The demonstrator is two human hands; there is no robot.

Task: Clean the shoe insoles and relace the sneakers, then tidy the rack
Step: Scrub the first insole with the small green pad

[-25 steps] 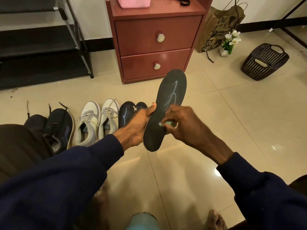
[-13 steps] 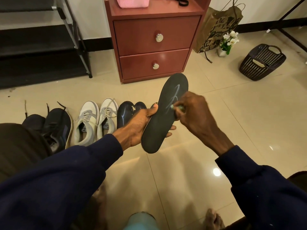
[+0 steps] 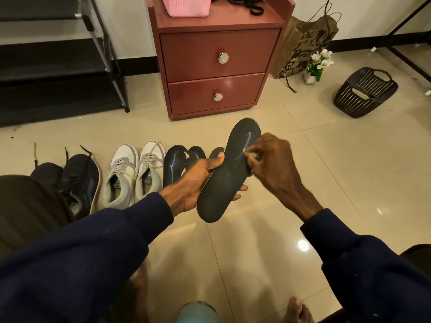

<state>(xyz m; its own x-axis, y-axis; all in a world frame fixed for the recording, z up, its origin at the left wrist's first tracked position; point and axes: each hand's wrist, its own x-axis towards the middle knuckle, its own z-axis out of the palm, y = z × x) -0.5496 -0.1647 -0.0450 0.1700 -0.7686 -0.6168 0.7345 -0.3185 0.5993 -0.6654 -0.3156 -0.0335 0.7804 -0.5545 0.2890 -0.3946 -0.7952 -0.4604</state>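
My left hand (image 3: 198,180) grips a long black insole (image 3: 224,180) from underneath, thumb on its left edge, toe end pointing away from me. My right hand (image 3: 275,164) pinches a small greenish-white cleaning piece (image 3: 250,155) against the insole's upper half, beside a pale streak. On the floor to the left stand a pair of white and grey sneakers (image 3: 133,173) with loose laces, a pair of dark sneakers (image 3: 77,180), and more dark insoles (image 3: 177,164) lying flat.
A red two-drawer cabinet (image 3: 217,64) stands ahead with a pink basket (image 3: 189,5) and black laces (image 3: 247,3) on top. A black shoe rack (image 3: 58,66) is at the left. A paper bag (image 3: 305,43), a flower pot (image 3: 317,64) and a dark basket (image 3: 366,92) stand at the right.
My right hand has slid the cleaning piece from the insole's middle up toward its toe end. My left hand has kept hold of the insole, which has tilted slightly.
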